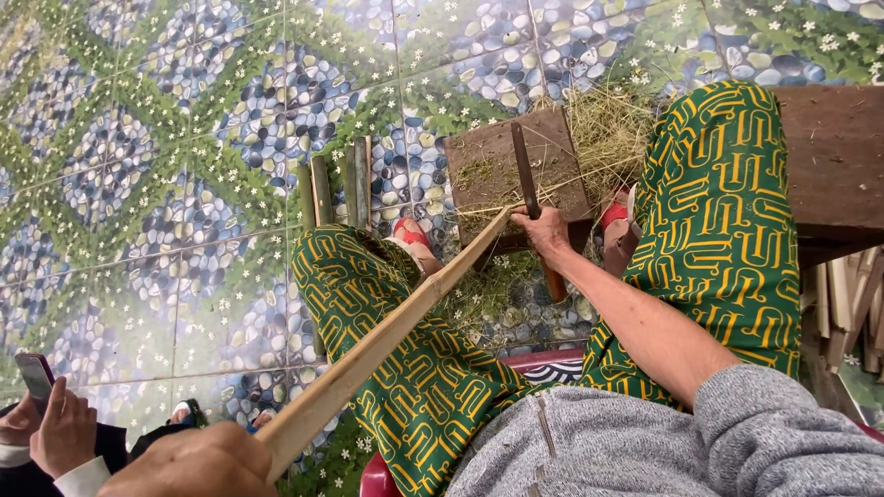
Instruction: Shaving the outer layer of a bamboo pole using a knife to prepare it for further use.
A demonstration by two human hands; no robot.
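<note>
1. Nearest us, our left hand [198,460] is closed around the near end of a long bamboo strip [387,336].
2. Our right hand [545,230] is clenched on a knife [532,198], its blade meeting the strip's far end over a wooden block [488,166].
3. Shavings [608,129] litter the pebble-and-flower patterned floor tiles [166,138].
4. Cut bamboo pieces [336,189] lie beside the block.
</note>
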